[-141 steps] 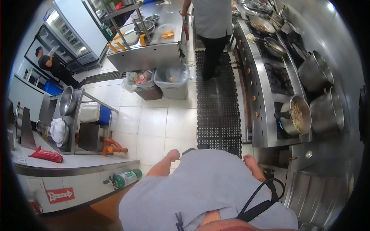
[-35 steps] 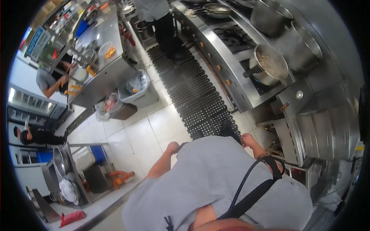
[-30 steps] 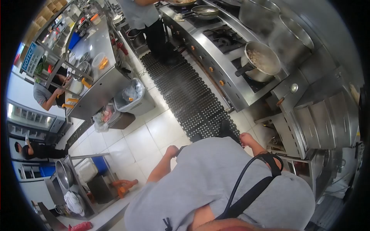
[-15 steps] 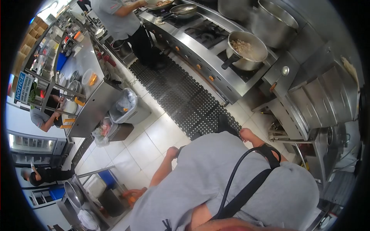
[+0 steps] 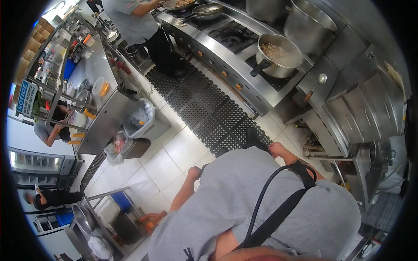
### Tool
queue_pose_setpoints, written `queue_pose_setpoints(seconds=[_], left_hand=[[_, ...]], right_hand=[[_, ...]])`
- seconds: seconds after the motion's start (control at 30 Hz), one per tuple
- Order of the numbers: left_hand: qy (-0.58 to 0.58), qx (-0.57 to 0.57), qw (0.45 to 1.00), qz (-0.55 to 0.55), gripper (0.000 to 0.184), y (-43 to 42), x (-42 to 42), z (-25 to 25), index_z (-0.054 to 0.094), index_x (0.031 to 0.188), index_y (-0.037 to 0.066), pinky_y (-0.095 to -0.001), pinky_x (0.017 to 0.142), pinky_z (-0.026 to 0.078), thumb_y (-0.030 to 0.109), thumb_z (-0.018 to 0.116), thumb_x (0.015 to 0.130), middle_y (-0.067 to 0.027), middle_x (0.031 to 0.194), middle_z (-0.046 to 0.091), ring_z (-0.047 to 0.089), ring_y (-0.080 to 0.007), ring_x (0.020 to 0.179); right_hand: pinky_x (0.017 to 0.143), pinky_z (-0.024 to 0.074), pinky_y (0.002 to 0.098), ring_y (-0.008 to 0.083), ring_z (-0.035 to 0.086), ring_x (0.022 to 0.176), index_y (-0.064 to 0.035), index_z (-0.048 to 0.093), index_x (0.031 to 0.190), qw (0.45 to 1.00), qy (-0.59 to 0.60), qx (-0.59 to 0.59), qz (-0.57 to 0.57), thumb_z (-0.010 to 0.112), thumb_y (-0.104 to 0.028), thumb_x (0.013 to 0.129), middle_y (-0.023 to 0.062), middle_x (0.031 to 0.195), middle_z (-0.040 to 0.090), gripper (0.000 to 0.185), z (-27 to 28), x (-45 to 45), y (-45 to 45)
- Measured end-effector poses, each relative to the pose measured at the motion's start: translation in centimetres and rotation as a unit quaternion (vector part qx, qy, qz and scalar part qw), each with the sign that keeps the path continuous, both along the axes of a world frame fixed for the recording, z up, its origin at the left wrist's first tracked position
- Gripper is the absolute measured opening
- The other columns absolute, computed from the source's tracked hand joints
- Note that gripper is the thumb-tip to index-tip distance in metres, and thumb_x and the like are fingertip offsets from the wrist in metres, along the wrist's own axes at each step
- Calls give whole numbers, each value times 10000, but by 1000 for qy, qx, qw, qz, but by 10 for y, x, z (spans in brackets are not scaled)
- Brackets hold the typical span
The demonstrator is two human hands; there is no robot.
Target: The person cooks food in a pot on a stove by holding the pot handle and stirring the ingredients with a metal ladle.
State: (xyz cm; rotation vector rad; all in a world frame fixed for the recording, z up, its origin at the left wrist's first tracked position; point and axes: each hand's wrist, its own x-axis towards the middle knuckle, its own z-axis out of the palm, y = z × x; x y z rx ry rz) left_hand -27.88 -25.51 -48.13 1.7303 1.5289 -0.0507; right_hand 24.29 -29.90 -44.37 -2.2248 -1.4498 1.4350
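Two bare hands here, and neither seems to be holding anything: the left hand (image 5: 193, 173) is loosely curled at lower middle of the frame, and the right hand (image 5: 275, 149) is half closed right by the near end of the one black perforated floor mat (image 5: 196, 106). Up top right there's one saucepan (image 5: 284, 69) of chopped food on the range (image 5: 209, 50), plus two frying pans (image 5: 207, 11) and two stockpots (image 5: 311, 21) near the top edge. One ladle (image 5: 322, 78) sits below those. Two bins (image 5: 160, 128) left of the mat, and I count three other people (image 5: 130, 21) clearly. Compared with a few seconds back, the view has swung round: the range was down the right side and now slants across the top, the blue notice sign (image 5: 27, 96) has shown up at left, and the red packet and green extinguisher are out of frame.
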Motion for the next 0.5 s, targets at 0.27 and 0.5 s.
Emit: queue_pose_setpoints(seconds=[0.27,0.5], left_hand=[[28,-73,997,18,271,3,10,21,643,635,33,-383,592,484,284,542,648,-172,706,630,619,-318,671],[51,-59,997,-29,328,1,12,7,651,673,28,-403,650,493,323,509,702,-194,795,633,616,-346,752]], right_hand=[[386,443,333,181,513,441,-20,580,783,997,-1,49,63,462,-90,784,68,580,521,138,-13,8,-3],[422,499,335,200,586,495,-8,603,783,998,-22,-58,-21,461,-102,770,101,606,580,171,38,-11,5]])
